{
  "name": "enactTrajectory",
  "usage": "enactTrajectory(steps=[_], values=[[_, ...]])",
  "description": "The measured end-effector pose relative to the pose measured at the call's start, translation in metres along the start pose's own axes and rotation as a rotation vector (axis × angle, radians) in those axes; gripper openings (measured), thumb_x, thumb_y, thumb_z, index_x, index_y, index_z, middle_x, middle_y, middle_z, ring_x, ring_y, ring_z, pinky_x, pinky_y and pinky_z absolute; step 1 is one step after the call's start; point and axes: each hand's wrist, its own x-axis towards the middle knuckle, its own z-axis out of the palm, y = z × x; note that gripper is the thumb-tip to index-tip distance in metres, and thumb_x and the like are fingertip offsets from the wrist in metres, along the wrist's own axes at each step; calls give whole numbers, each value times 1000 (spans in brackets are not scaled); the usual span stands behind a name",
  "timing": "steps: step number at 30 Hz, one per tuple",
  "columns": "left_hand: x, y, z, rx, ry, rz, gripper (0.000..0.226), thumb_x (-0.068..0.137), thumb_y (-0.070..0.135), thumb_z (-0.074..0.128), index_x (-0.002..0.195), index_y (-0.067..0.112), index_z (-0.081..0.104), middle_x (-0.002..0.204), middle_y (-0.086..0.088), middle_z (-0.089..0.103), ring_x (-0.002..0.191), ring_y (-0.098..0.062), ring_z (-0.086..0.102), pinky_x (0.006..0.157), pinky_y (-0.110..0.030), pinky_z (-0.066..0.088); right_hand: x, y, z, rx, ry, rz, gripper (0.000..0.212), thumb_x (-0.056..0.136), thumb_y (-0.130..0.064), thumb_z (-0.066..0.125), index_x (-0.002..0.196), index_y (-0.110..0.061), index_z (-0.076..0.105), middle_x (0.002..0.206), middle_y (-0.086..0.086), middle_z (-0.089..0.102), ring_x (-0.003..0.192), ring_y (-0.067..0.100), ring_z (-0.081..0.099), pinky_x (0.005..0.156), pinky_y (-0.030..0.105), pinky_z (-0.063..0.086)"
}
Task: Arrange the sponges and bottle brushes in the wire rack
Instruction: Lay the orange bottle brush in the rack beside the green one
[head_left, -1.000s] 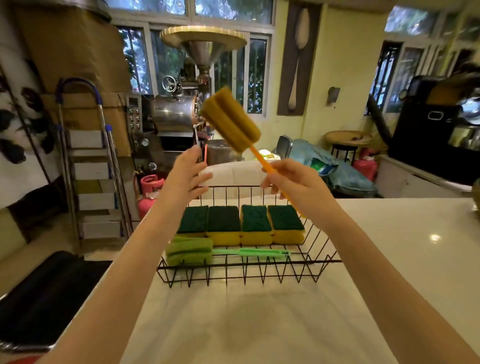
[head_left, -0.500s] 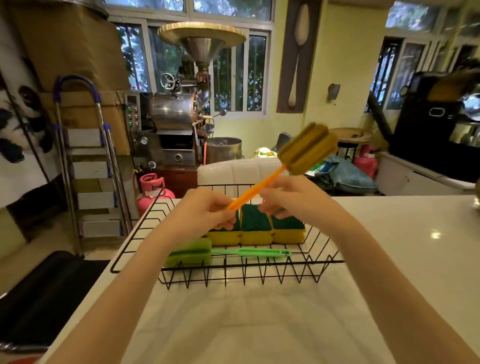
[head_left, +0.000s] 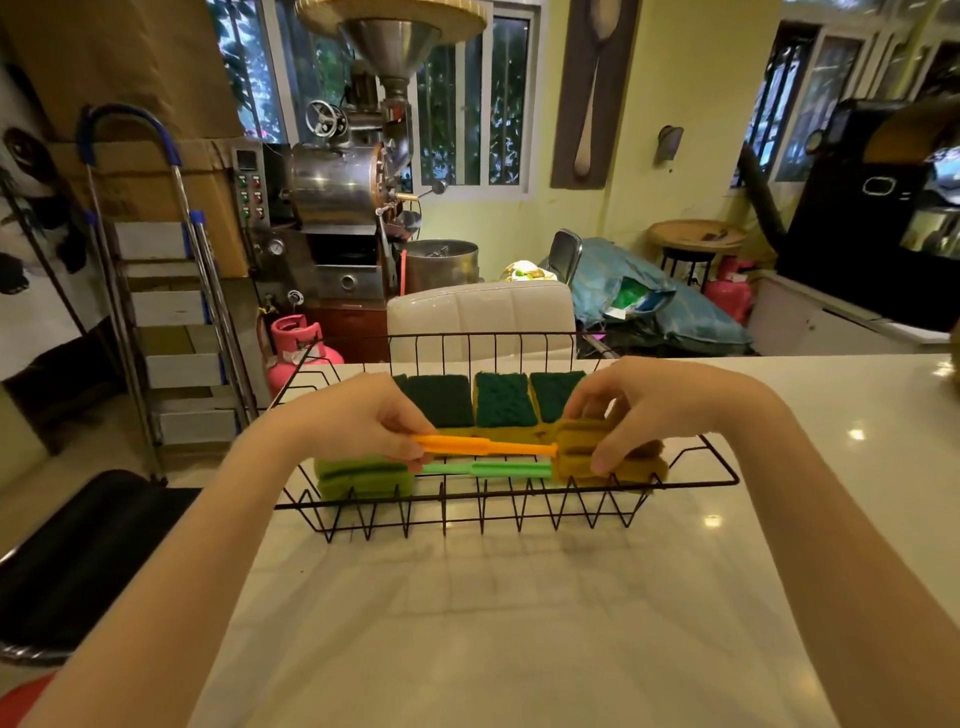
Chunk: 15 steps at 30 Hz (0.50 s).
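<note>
Bare forearms, no sleeves, bare hands (head_left: 363, 415)

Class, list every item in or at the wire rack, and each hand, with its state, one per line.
Wire rack: on the counter, upright.
Orange bottle brush: horizontal, gripped at both ends, head to the right.
Green bottle brush: lying in the rack's front, head to the left.
Sponges: in a back row, green side up.
Left hand: pinching the orange handle.
Right hand: gripping the orange head.

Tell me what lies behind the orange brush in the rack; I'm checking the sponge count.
Behind the orange brush, a row of green-topped sponges sits in the wire rack. Three tops show clearly; the left hand covers the row's left end, so the full count cannot be confirmed.
</note>
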Motion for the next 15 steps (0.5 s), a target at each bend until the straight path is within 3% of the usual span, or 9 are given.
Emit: enactTrajectory(steps=[3,5,8,12,15], values=[[3,-1,5,-6,-2,8,23,82,19,61,100,29,68,87,12,71,80,-2,62,80,-19,49,3,1,0,-8,21,0,43,66,-28,77,102,-33,55,99,-12,59,95,15,58,77,29,54],[6,2,9,-62,6,32,31,80,15,63,108,29,64,95,10,71,86,-3,64,86,-22,50,4,5,1,-9,13,23,45,65,-27,79,103,-31,55,104,-9,60,97,17,58,78,30,53],[11,5,16,-79,-15,61,35,80,11,62,108,33,61,102,5,71,86,-5,67,86,-25,51,5,9,2,12,4,63,44,62,-24,81,98,-29,54,102,-9,59,96,17,58,81,33,52],[13,9,21,-32,-63,68,22,83,11,58,84,33,60,96,9,66,88,-8,64,85,-28,51,10,9,4,-8,0,61,38,63,-24,80,88,-30,53,98,-10,56,93,18,56,75,32,50],[13,12,23,7,-113,45,21,87,16,52,93,26,69,89,10,67,87,-7,61,83,-22,48,14,9,7,-39,-15,56,36,63,-25,80,86,-30,53,95,-11,55,91,16,54,70,26,47]])
